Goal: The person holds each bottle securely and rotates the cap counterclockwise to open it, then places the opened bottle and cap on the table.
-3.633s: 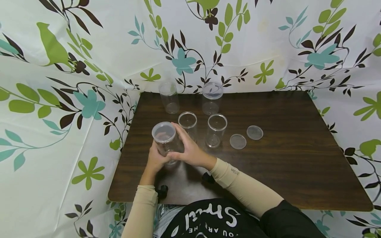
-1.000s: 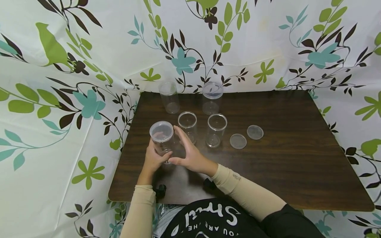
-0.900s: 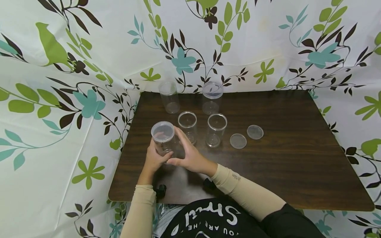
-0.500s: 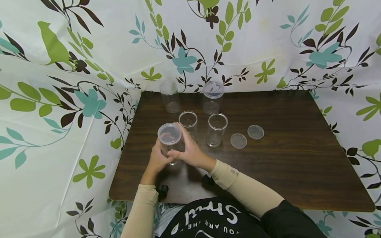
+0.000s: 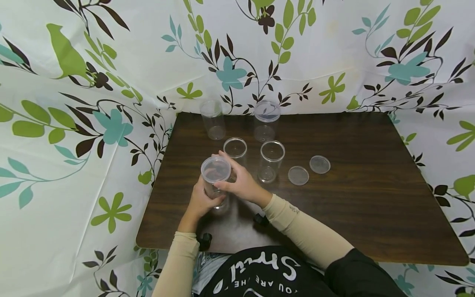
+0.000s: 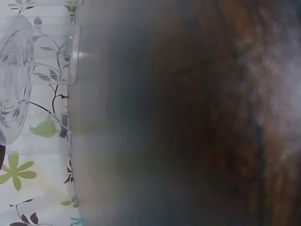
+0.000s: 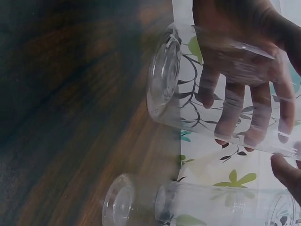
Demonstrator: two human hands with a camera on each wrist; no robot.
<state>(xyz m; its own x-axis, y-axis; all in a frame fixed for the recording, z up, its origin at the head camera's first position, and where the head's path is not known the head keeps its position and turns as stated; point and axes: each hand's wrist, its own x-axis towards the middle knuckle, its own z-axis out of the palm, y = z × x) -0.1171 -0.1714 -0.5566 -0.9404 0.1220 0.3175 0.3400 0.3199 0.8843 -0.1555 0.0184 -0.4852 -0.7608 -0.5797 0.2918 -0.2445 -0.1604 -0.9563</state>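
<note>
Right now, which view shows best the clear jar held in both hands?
The head view: the held jar shows whole, lid on, left hand low on its body, right hand at the lid. The right wrist view shows its base and wall close up. The left wrist view is mostly blur.

On the dark wood table (image 5: pixel 371 198): four other clear jars, two open ones (image 5: pixel 235 149) (image 5: pixel 271 161) mid-table, one open (image 5: pixel 212 119) at 11, a lidded one (image 5: pixel 266 120) at 12. Two loose lids (image 5: pixel 298 175) (image 5: pixel 319 164) toward 3. Floral curtain (image 5: pixel 74 123) all around.
</note>
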